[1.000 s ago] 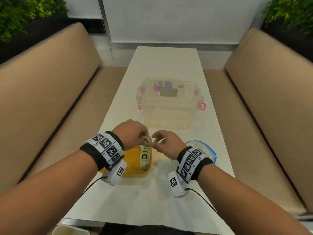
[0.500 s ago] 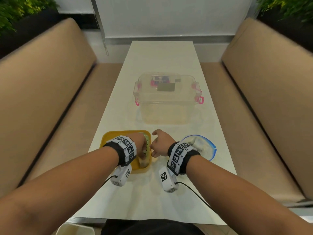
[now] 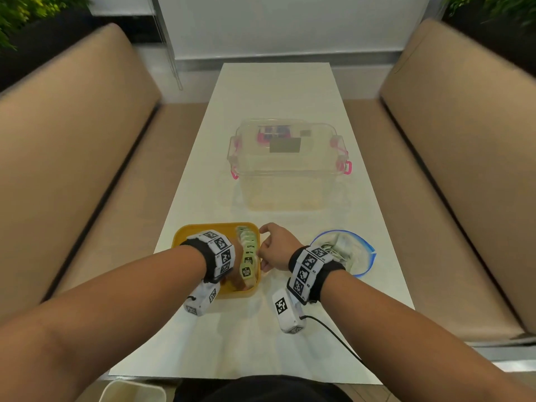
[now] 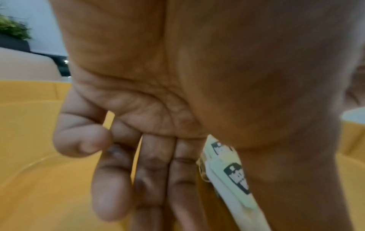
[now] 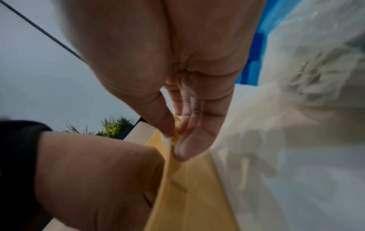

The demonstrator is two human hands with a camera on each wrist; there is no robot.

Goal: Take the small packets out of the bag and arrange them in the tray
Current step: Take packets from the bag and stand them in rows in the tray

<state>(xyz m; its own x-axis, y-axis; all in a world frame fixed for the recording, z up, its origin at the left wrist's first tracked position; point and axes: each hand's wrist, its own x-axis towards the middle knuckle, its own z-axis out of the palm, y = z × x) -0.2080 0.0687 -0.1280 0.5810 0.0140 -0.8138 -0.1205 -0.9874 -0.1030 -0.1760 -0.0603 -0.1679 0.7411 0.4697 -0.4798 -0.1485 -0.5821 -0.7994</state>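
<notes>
Both hands (image 3: 271, 245) steady packets (image 3: 249, 256) standing in the yellow tray (image 3: 185, 236).

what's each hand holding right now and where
Right hand pinches the tray at its right rim. Left hand holds nothing; its straight fingers lie beside the packets in the tray.

Bare forearms, no sleeves. Each wrist carries a black band (image 3: 319, 274) faced with white tiles printed with black square-code markers. A white camera unit (image 3: 287, 313), also marked, hangs beneath each wrist; a black cable (image 3: 333, 335) trails from the right unit.
</notes>
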